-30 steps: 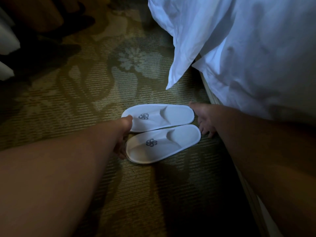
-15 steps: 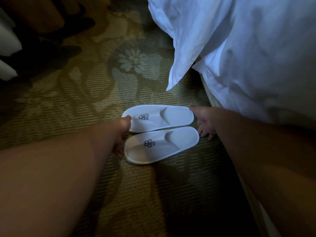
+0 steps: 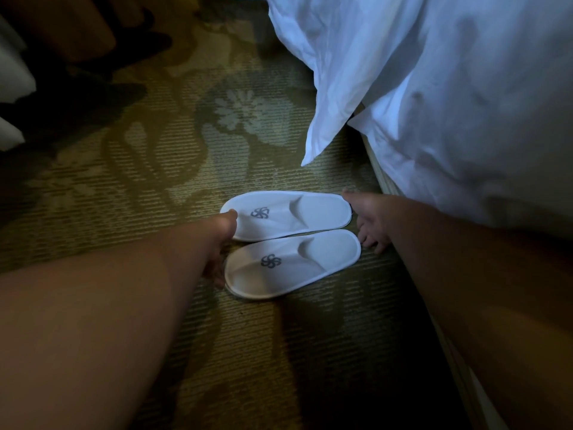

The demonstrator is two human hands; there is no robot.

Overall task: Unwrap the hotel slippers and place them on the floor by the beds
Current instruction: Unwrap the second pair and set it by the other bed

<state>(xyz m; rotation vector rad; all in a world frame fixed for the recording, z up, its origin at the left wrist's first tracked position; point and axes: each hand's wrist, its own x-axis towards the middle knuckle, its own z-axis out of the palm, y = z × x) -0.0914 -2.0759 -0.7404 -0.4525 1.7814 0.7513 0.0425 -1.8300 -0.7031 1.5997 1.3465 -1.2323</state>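
Two white hotel slippers with a grey pinwheel logo lie flat, side by side, on the patterned carpet (image 3: 155, 169). The far slipper (image 3: 297, 212) and the near slipper (image 3: 297, 265) touch along their long edges, toes pointing left. My left hand (image 3: 220, 243) rests against the toe ends, fingers loose and pointing down. At the heel ends my right hand (image 3: 369, 221) touches both slippers with spread, relaxed fingers. No wrapping shows on them.
A bed with white sheets (image 3: 449, 103) hangs down at the right, its base edge (image 3: 381, 178) running along the carpet beside my right arm. Dark furniture (image 3: 71, 35) and white fabric (image 3: 12, 72) stand at the far left.
The near slipper has slid slightly left and closer against the far one. Both hands stay at the slipper ends with almost no movement.
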